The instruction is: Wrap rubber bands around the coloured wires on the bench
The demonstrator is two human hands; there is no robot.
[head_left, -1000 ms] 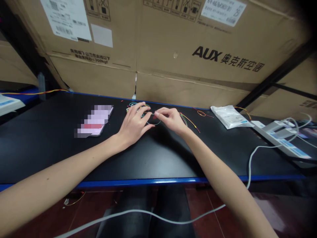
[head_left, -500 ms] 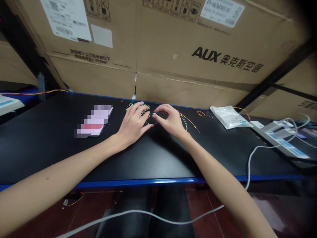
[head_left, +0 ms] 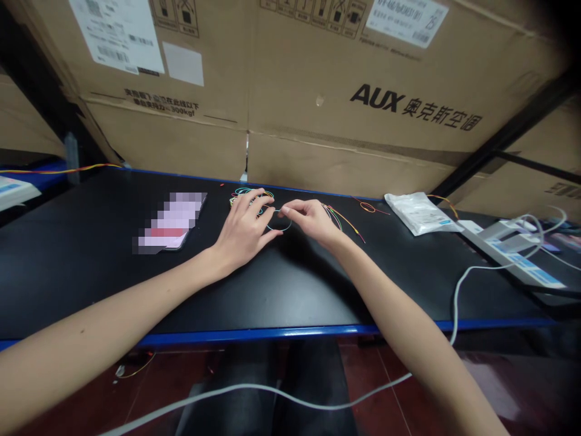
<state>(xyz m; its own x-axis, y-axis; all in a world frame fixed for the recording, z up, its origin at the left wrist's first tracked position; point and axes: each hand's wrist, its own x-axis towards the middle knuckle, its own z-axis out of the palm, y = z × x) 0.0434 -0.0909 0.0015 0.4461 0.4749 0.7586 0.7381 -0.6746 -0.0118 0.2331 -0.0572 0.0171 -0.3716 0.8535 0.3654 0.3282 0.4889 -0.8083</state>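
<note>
A bundle of thin coloured wires [head_left: 242, 191] lies coiled toward the back of the black table. Over it rests my left hand [head_left: 242, 227], its fingers spread and the thumb apart. My right hand [head_left: 313, 221] is closed, with thumb and forefinger pinching a thin blue-green wire [head_left: 290, 226] that loops between the two hands. Red, yellow and green wire ends [head_left: 347, 224] stick out to the right behind my right hand. The fingertips of my left hand partly hide the coil.
A phone [head_left: 175, 221] with a blurred screen lies left of my hands. To the right are a small orange wire loop [head_left: 368, 207], a white plastic packet [head_left: 417, 214] and a power strip [head_left: 521, 266] with a white cable [head_left: 458, 297]. A large cardboard box [head_left: 308, 109] stands behind the table.
My right hand's thumb and fingers have closed together on the blue-green wire. My left hand stays nearly where it was.
</note>
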